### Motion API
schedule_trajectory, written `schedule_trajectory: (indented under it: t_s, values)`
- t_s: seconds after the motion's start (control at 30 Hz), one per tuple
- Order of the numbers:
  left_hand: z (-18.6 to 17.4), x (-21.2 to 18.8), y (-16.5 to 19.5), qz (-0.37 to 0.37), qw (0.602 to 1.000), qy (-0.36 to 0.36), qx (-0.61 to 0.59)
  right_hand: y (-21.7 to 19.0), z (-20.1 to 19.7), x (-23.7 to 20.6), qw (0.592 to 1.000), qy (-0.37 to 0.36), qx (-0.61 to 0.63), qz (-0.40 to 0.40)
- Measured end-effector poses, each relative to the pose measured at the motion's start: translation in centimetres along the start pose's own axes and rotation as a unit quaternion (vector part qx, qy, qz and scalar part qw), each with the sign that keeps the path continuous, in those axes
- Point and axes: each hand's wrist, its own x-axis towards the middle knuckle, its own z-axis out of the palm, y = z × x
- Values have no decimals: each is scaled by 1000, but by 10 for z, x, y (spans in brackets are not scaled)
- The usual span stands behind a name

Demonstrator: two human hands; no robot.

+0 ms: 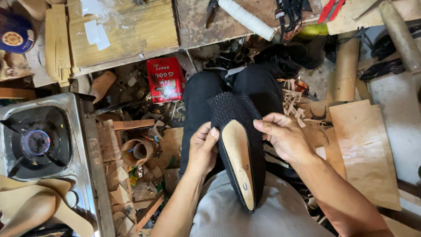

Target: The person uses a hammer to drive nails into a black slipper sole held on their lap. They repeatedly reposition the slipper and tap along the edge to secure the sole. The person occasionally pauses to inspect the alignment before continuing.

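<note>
Black woven shoe [239, 131] with tan sole was clamped between left hand [202, 147] and right hand [283, 136]; red rectangular tin [165, 80] lay beyond.

Fingertips of the left hand [202, 147] behind the black shoe [239, 149]; gas stove [44, 149] cropped at left edge.

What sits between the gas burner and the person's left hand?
In the head view, between the gas burner and the left hand: stacked wooden blocks, a cardboard roll, scraps.
</note>
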Motion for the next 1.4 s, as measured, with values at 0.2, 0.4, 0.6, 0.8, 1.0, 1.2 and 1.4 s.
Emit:
schedule_trajectory:
  t_s: [0.2, 0.4, 0.6, 0.8, 1.0, 1.2, 1.4]
  values:
    - [-12, -6, -2, 73, 995, 60, -44, 7, -3, -1, 1000, -24, -11, -14]
    - [-21, -9, 10, 98, 993, 60, -39, 12, 8, -2, 999, -36, -16, -13]
    - [-27, -10, 29, 83, 992, 73, -60, 12, 31, -1, 999, -25, 16, 12]
    - [-21, -10, 37, 56, 986, 14, -158, 7, 43, -1, 994, -87, 59, -3]
    - [-15, -7, 45, -22, 967, -94, -238, -1, 53, -1, 984, -128, 117, 44]
    - [-10, -7, 43, -124, 951, -151, -239, -7, 58, -1, 979, -193, 65, -15]
    - [-6, -11, 29, -254, 928, -174, -212, -14, 60, 1, 975, -201, 90, 30]
